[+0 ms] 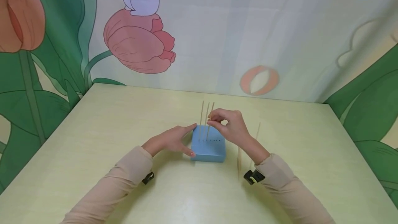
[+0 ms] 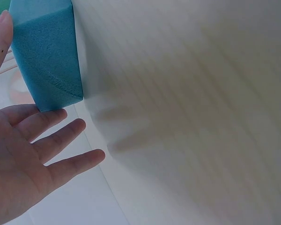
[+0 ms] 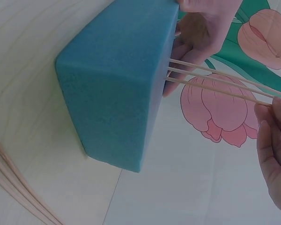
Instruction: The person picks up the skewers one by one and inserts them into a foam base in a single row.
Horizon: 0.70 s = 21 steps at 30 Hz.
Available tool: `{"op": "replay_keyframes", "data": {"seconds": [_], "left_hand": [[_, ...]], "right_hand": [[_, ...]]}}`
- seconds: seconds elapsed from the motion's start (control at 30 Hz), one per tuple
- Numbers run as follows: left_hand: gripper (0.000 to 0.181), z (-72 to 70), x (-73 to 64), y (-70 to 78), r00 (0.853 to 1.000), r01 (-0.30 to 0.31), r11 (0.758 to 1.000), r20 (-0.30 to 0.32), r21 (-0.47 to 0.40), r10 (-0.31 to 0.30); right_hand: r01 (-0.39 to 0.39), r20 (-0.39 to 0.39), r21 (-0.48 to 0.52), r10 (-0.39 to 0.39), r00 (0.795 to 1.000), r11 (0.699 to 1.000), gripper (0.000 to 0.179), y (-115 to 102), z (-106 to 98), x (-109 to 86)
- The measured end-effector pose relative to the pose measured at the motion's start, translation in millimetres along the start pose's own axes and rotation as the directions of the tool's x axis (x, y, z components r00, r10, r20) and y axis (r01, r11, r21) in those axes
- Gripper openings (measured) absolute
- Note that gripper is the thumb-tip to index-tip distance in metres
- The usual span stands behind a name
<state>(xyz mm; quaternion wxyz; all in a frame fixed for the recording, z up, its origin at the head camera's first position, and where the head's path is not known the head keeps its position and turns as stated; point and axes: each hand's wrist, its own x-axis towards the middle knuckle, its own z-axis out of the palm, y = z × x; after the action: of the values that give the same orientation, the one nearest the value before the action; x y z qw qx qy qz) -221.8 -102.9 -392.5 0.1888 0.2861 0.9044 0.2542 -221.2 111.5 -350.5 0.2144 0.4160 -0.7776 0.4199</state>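
A square blue foam block sits on the table with a row of small holes across its top. Three thin wooden sticks stand upright in the left part of that row. My right hand pinches the rightmost stick between thumb and fingertips; its lower end meets the block. The other two sticks show beside it in the right wrist view. From the left, my left hand holds the block between its thumb and fingers, at the near and far edges. The remaining left fingers spread out straight.
Several loose sticks lie on the table right of the block, partly hidden under my right forearm in the head view. A curtain printed with flowers and leaves hangs behind the table's far edge.
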Motion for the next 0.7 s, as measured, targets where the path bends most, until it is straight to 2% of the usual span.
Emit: {"op": "replay_keyframes", "data": {"seconds": [0.13, 0.27, 0.37, 0.57, 0.7], "left_hand": [[0.105, -0.4, 0.0, -1.1, 1.000, -0.008, 1.000, -0.001, -0.006, 0.008], [0.105, -0.3, 0.0, -1.4, 1.000, -0.010, 1.000, -0.003, -0.010, 0.010], [0.106, 0.0, 0.3, -1.1, 1.000, -0.001, 1.000, -0.005, -0.006, 0.001], [0.106, 1.0, 1.2, -0.9, 1.000, 0.010, 1.000, 0.002, -0.009, -0.010], [0.106, 1.5, 1.6, -1.6, 1.000, 0.010, 1.000, 0.004, -0.008, -0.010]], "right_hand": [[-0.017, 0.025, 0.015, 0.017, 1.000, 1.000, 0.016, 0.4, 0.0, -0.3], [-0.062, 0.096, 0.030, 0.059, 0.994, 0.998, 0.018, 0.0, -4.9, -2.7], [-0.108, 0.138, 0.005, 0.106, 0.985, 0.994, 0.023, 2.8, -11.8, -7.3], [-0.212, 0.151, -0.054, 0.217, 0.964, 0.976, 0.028, 11.7, -27.4, -22.7], [-0.250, 0.144, -0.080, 0.259, 0.955, 0.965, 0.028, 16.6, -37.0, -32.3]]}}
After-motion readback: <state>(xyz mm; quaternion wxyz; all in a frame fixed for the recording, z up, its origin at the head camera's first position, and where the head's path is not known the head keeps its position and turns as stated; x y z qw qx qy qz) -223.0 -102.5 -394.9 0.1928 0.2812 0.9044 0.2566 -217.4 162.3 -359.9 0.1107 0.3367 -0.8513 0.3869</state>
